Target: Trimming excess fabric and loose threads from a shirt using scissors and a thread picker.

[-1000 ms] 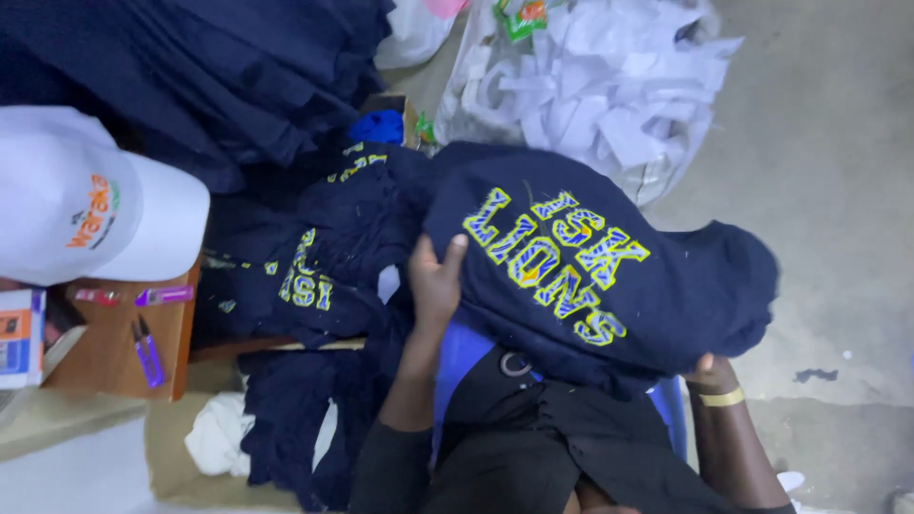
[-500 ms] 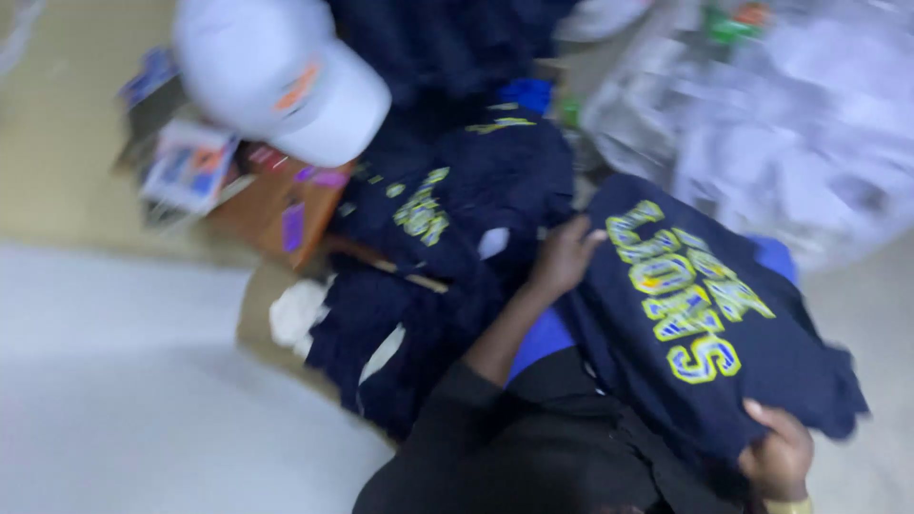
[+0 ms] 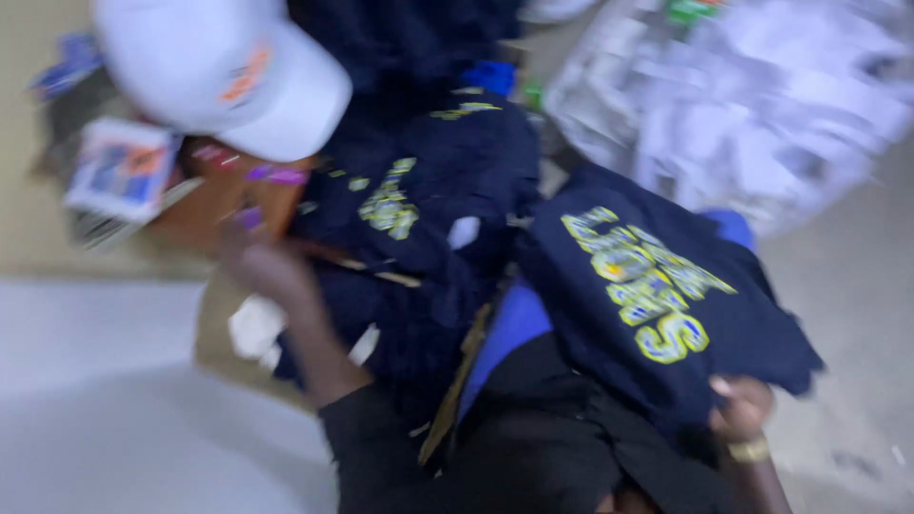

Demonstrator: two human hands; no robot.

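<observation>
A navy shirt (image 3: pixel 657 295) with yellow and blue lettering lies across my lap at the right. My right hand (image 3: pixel 741 407) grips its lower edge. My left hand (image 3: pixel 257 262) is blurred and stretched out to the left, near a brown cardboard box (image 3: pixel 214 205) with purple pieces on it; whether it holds anything cannot be told. More navy shirts (image 3: pixel 419 205) with yellow print are heaped between my two hands.
A white cap (image 3: pixel 224 71) rests at the upper left above the box. A small printed packet (image 3: pixel 119 171) lies left of it. A pile of clear plastic bags (image 3: pixel 752 95) fills the upper right. A white cloth scrap (image 3: pixel 255 328) lies by my left forearm.
My left hand has left the lettered shirt and swung left toward the cardboard box. The view has shifted left, and the shirt now sits further right.
</observation>
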